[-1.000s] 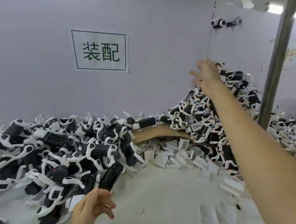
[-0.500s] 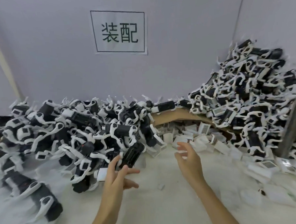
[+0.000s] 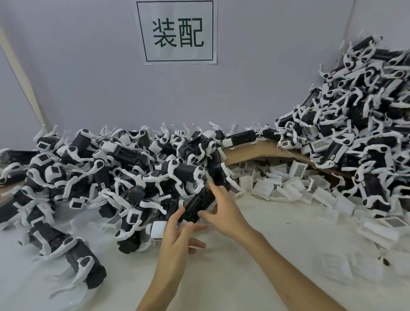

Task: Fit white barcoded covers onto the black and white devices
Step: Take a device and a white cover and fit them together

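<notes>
Left grip is touching one black device at the left heap's front edge, pinch unclear. Right grip is hovering open beside it. Tugging is risking dragging tangled neighbours down. Counting: two heaps, devices too many; white covers on counter, dozens; one sign.

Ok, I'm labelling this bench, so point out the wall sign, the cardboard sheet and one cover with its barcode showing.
wall sign [image 3: 178, 32]: head view, its middle, between the characters.
cardboard sheet [image 3: 258, 152]: head view, its bare brown top.
barcoded cover [image 3: 298, 169]: head view, its barcode label.
</notes>
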Tool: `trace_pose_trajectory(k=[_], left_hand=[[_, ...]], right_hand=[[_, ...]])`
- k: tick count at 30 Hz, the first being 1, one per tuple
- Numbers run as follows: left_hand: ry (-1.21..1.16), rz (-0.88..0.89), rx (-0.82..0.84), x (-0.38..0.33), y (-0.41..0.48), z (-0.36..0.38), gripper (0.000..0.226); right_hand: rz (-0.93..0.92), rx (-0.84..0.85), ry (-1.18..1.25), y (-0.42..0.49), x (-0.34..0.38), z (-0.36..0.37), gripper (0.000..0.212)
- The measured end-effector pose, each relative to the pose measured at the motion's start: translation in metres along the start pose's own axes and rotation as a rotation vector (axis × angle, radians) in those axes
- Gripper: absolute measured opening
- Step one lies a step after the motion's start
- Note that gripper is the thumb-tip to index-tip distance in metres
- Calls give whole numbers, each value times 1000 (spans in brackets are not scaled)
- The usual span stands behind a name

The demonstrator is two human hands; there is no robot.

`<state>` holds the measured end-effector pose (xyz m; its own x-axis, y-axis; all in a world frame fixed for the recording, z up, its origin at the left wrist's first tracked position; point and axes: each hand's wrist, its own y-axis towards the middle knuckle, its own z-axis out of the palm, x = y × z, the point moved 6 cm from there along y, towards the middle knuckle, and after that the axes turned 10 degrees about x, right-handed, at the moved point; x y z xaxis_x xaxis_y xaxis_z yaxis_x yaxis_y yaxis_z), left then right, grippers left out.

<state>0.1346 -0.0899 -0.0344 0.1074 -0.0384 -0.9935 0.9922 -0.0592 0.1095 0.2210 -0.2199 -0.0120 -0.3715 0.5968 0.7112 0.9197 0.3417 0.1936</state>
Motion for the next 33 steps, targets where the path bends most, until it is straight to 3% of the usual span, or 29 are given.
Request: trace_pose_trajectory(k=[4,8,13,16,21,24,28,31,33], left_hand=[[1,20,-20,-1,1,-3,36],[-8,64,-68,-4,-2,-6,28],[-52,124,-158,-7,-1,-19,22],[-87,129,-160,-5,-1,-19,19],[-102,129,-123,-6,0,-18,21],[-11,130,8,-9,0,-10,8],[114,74,268,-6,-5,13,34],[53,85,205,-6,-6,12,49],[64,137,115,-8,-6,6,44]], right_hand=[[-24,-147,-96,-15,6,-10,51],[-80,-261,-37,-35,14,-25,43],[-62,-304,284,-52,3,-39,26],[7,-273,544,-56,-11,-43,31],[55,-310,931,-59,-24,-51,18],[-7,-227,1080,-57,-20,-50,33],[-61,65,1169,-54,-7,-25,44],[-82,274,1048,-55,8,-6,47],[-87,296,945,-57,14,-3,43]])
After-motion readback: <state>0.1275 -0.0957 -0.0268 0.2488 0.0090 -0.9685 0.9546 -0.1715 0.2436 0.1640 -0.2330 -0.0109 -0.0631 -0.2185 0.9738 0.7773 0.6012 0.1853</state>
